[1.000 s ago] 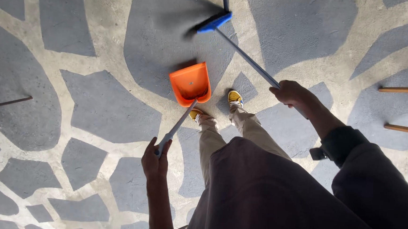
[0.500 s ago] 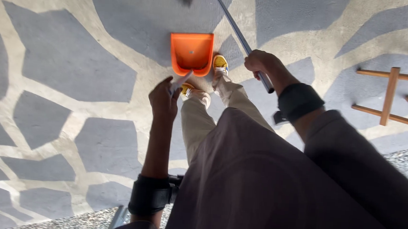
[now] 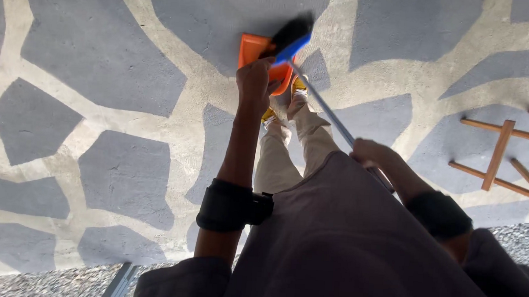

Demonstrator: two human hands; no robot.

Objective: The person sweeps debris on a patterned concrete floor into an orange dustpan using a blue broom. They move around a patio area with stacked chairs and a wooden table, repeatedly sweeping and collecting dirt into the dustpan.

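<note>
On the stone-patterned floor (image 3: 116, 66), just ahead of the person's yellow shoes (image 3: 299, 86), lies an orange dustpan (image 3: 253, 49). Left hand (image 3: 255, 80), closed around the dustpan's handle end, reaches down directly behind the dustpan. Right hand (image 3: 371, 154), clamped on the grey broom handle (image 3: 325, 109), sits well behind and right of the dustpan. The blue broom head (image 3: 293, 37), bristles dark and blurred, overlaps the dustpan's right edge. A wooden frame (image 3: 509, 157) lies far right of the dustpan.

Wooden frame (image 3: 508, 158) on stone paving (image 3: 99, 53)
</note>
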